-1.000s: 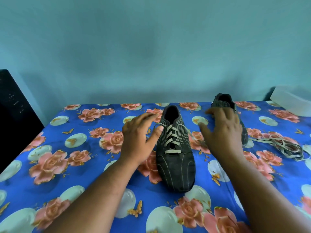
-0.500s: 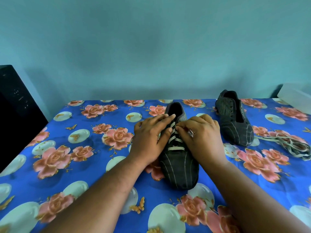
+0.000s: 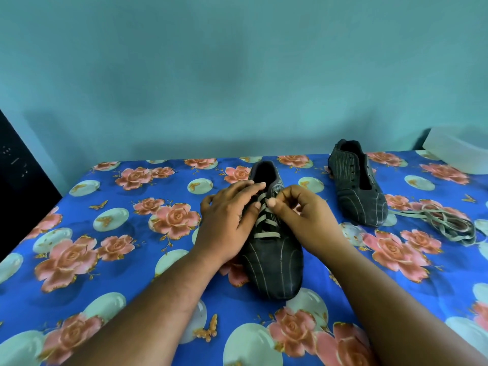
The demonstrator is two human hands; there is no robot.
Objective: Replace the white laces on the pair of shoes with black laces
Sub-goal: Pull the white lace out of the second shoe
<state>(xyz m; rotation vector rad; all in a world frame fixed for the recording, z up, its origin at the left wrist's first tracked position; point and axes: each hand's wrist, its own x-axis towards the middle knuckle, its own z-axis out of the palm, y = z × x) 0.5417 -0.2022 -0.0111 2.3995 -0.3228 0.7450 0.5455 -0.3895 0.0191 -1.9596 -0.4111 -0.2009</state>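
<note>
A dark striped shoe (image 3: 272, 260) threaded with a white lace (image 3: 266, 225) lies in the middle of the bed, toe toward me. My left hand (image 3: 227, 220) rests flat on its left side, fingers over the upper eyelets. My right hand (image 3: 301, 217) sits at the shoe's right side and pinches the white lace near the top between thumb and fingers. A second dark shoe (image 3: 356, 188) without a lace lies at the back right. Beside it is a loose bundle of pale lace (image 3: 446, 223). No black laces are in view.
The blue floral bedsheet (image 3: 105, 233) covers the whole surface up to the teal wall. A black panel (image 3: 18, 167) stands at the left edge. A white box (image 3: 456, 151) sits at the far right corner.
Both hands have come down from hovering onto the middle shoe. My right hand moved left from near the second shoe and now pinches the white lace.
</note>
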